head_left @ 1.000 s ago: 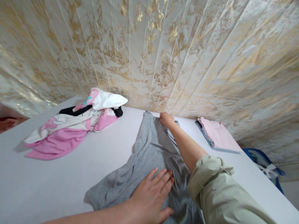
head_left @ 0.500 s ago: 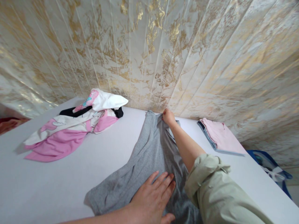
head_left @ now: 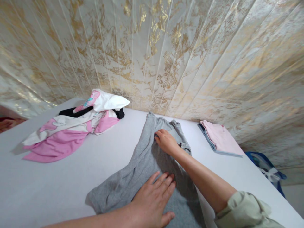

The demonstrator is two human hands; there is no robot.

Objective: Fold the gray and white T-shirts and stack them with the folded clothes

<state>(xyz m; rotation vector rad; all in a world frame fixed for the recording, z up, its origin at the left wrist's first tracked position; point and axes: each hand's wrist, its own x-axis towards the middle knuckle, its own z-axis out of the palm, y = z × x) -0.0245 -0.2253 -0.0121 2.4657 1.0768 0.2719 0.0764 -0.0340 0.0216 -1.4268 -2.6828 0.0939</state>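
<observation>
A grey knit garment (head_left: 142,164) lies spread and creased on the white surface in front of me; its near end runs out of view. My left hand (head_left: 154,196) rests flat on its lower middle, fingers stretched out and thumb apart. Farther up the cloth is my right hand (head_left: 166,142), fingers bent together against the fabric just below the far end. It seems to pinch some of the cloth, though the fingertips are partly hidden. To the right of that hand the garment's edge is bunched and folded.
At the left lies a loose heap of pink, white and black clothes (head_left: 59,142). A folded stack with a pink garment (head_left: 222,136) on top sits at the right. Behind the white surface (head_left: 109,152) hangs a gold-patterned curtain (head_left: 147,57). A blue item (head_left: 263,161) stands beyond the right edge.
My right hand has left the garment's far edge and come nearer and slightly left. The far right corner now lies more spread. My left hand stays flat in nearly the same place.
</observation>
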